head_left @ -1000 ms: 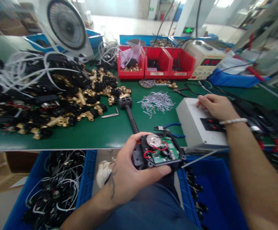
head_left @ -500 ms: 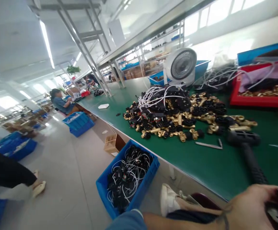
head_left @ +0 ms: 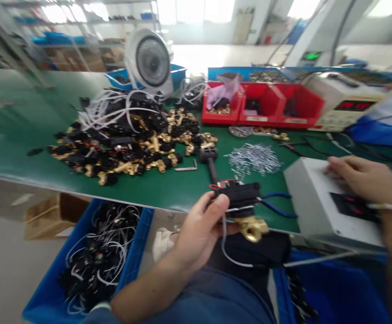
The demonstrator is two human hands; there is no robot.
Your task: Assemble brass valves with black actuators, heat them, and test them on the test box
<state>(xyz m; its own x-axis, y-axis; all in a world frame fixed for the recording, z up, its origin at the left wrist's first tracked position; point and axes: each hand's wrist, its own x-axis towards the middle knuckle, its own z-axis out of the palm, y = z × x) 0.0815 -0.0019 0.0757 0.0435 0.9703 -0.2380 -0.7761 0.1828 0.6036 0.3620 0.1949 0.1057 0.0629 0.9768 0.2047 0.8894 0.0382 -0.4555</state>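
My left hand point(head_left: 199, 229) is closed around a black valve unit point(head_left: 239, 195) with a brass fitting point(head_left: 252, 227) underneath and a white wire hanging from it, held over my lap at the table's front edge. My right hand point(head_left: 365, 177) rests on top of a white box point(head_left: 314, 202) with a dark panel, fingers lying flat and apart. A pale bracelet circles that wrist.
A heap of brass and black valve parts point(head_left: 128, 144) with white cables covers the green table point(head_left: 20, 148). Metal clips point(head_left: 253, 157), blue-handled pliers point(head_left: 277, 202), a black-handled tool point(head_left: 210, 162), red bins point(head_left: 263, 108), a fan point(head_left: 150, 58) and a meter point(head_left: 344, 105) stand around. Blue crate of wired parts point(head_left: 94, 261) sits on the floor.
The view swung far left down the hall and came back. The unit in my left hand has turned from open face up to side on, brass fitting down. My right hand stays on the box.
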